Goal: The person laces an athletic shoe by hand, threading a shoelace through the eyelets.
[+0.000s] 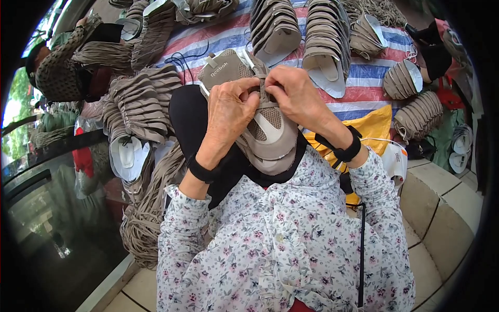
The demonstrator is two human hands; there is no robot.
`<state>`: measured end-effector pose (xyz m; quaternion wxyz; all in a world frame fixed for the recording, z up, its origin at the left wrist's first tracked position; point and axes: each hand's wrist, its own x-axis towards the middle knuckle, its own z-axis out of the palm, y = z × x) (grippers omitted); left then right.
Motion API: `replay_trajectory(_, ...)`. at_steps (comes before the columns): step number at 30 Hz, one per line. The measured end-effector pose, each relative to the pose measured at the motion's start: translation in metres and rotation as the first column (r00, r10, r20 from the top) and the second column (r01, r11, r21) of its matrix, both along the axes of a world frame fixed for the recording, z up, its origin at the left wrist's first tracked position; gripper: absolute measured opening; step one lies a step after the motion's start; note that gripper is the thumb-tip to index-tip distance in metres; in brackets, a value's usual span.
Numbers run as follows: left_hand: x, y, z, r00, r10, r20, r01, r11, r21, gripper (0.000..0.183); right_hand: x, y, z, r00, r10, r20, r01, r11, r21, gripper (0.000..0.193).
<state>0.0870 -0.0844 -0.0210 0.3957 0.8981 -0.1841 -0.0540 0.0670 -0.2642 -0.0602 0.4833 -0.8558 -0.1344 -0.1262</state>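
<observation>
A beige-grey shoe upper [270,136] with mesh panels lies on my lap, its toe toward my body. My left hand [228,109] is closed at the left side of the lacing, thumb against bent fingers. Across from it, my right hand [295,89] pinches at the same row from the right. Between the fingertips runs a flat beige shoelace [262,83], which both hands appear to grip; its ends are hidden. The tongue and collar of the upper spread out beyond my hands.
Stacks of nested shoe uppers [136,104] stand at the left, with others [326,44] on a striped sheet [358,78]. A bundle of loose laces [148,229] hangs at my left. Another person [62,65] sits at the far left. Yellow cloth [374,125] lies at right.
</observation>
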Motion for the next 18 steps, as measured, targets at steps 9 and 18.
replay_trajectory(9, -0.005, -0.002, 0.001, 0.999, -0.036, 0.017, 0.037, 0.998, -0.058, 0.024, -0.001, -0.023, -0.018, 0.724, 0.385, -0.573, 0.161, 0.713, 0.683, 0.012)
replay_trajectory(18, -0.003, 0.000, 0.003, 1.000, -0.022, -0.008, 0.022, 0.999, -0.038, 0.016, -0.023, -0.004, -0.002, 0.884, 0.149, -0.443, 0.153, 0.803, 0.576, 0.012)
